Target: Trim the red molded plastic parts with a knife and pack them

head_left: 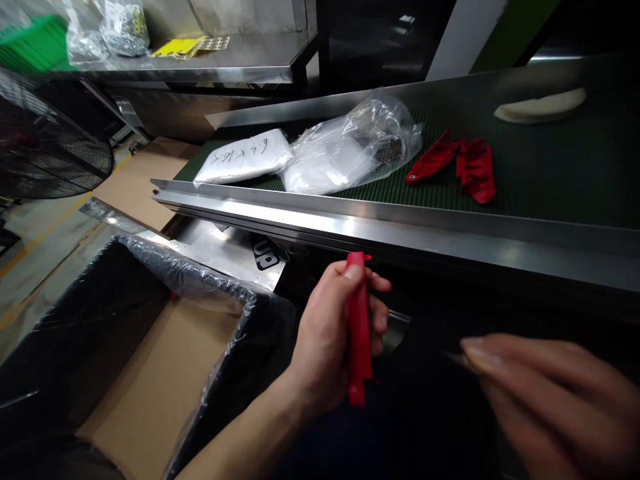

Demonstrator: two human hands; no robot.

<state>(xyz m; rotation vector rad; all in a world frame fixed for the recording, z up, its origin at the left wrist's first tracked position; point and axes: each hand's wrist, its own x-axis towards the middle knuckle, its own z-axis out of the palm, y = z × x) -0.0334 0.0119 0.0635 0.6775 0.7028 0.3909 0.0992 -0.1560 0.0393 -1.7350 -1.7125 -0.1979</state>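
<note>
My left hand (325, 327) is closed around a long red plastic part (358, 320), its thumb pressed on the upper end. The part stands nearly upright in front of the belt's edge. To the right, my right hand (550, 393) is blurred, with thumb and finger pinched on a small pointed thing (459, 360) whose kind I cannot make out. Beyond the metal rail, two more red plastic parts, one slim (430, 160) and one broader (476, 170), lie on the dark green conveyor belt (550, 180).
White bagged packs (245, 157) and a clear plastic bag (350, 147) lie on the belt, with a pale curved piece (540, 107) farther right. A metal rail (400, 223) borders it. At left stand a box lined in black plastic (255, 303) and a fan (50, 140).
</note>
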